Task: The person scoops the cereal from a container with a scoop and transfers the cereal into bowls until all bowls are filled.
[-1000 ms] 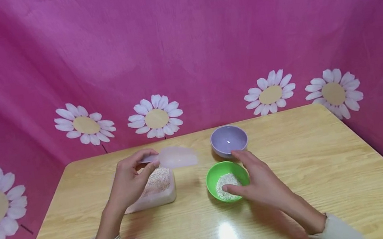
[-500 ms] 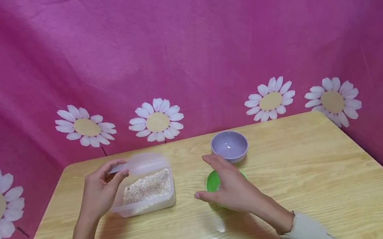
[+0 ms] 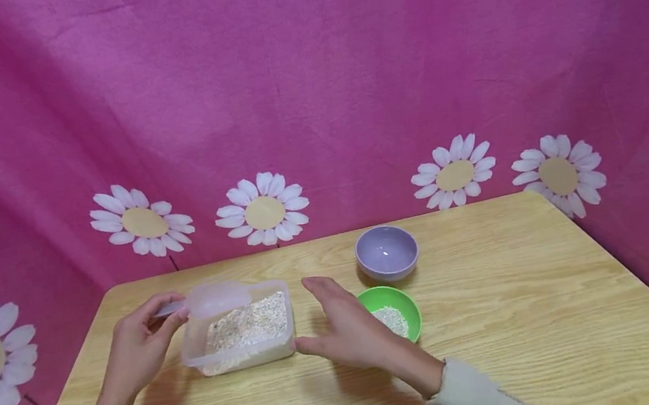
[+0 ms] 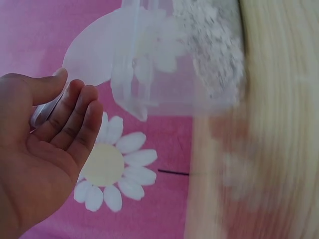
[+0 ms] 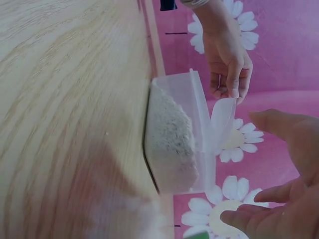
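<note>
My left hand (image 3: 140, 342) pinches the handle of a translucent scoop (image 3: 216, 298) between thumb and fingers. The scoop's blade hangs over the back left of a clear plastic container (image 3: 241, 359), which holds pale flakes that look like oats (image 3: 248, 324). In the left wrist view the scoop (image 4: 92, 52) shows beside the container wall. My right hand (image 3: 348, 327) is spread near the container's right side, thumb and fingers apart, holding nothing; I cannot tell if the thumb touches the wall. Behind that hand, a green bowl (image 3: 411, 308) with some flakes is partly hidden.
A purple bowl (image 3: 386, 252) stands just behind the green one. The wooden table (image 3: 533, 311) extends to the right and front. A pink curtain (image 3: 309, 94) with daisies hangs behind the table's back edge.
My left hand has carried the scoop left, from between container and bowls to over the container. My right hand has moved left from the green bowl toward the container's right side.
</note>
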`<state>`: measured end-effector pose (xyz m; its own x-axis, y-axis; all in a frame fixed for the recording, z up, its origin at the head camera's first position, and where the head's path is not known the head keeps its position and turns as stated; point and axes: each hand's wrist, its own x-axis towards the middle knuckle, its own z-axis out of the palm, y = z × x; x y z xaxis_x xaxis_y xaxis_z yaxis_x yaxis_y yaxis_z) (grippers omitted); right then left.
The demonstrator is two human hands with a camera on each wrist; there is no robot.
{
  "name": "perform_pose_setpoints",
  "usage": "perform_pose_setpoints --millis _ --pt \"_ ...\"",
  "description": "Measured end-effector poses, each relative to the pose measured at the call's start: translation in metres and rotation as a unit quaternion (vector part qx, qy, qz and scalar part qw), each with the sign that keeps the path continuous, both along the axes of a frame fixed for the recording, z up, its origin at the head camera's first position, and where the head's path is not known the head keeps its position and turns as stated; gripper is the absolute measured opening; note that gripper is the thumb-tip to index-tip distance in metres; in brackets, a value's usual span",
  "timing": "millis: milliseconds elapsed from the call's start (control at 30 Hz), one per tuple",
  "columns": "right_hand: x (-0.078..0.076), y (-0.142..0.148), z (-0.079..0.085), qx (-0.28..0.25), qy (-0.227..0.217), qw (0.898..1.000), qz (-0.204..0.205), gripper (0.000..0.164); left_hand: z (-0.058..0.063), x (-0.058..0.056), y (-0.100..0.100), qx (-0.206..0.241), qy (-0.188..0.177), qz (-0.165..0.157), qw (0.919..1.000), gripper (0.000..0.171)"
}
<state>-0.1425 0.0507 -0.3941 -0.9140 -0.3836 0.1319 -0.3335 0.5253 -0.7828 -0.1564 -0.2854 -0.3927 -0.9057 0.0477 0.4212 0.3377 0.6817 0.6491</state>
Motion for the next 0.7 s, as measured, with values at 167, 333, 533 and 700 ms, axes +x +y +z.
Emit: perform_pose_setpoints --millis 167,333,533,700 --pt "-0.005 -0.014 -0.007 0.001 -0.002 1.000 0.008 0.095 -0.001 0.000 -0.010 -0.022 0.006 -0.001 0.9997 0.023" --pt "-0.008 -0.024 -0.015 -0.001 -0.012 1.000 0.012 0.096 0.000 0.000 -0.015 -0.047 0.003 0.000 0.9989 0.022" --pt "-0.009 -0.033 -0.022 -0.004 -0.027 1.000 0.010 0.096 0.001 -0.002 -0.017 -0.062 0.007 -0.006 0.9980 0.021" --pt "-0.010 -0.039 -0.029 -0.010 -0.036 0.999 0.006 0.093 0.001 -0.004 -0.014 -0.080 0.013 -0.024 0.9964 0.020"
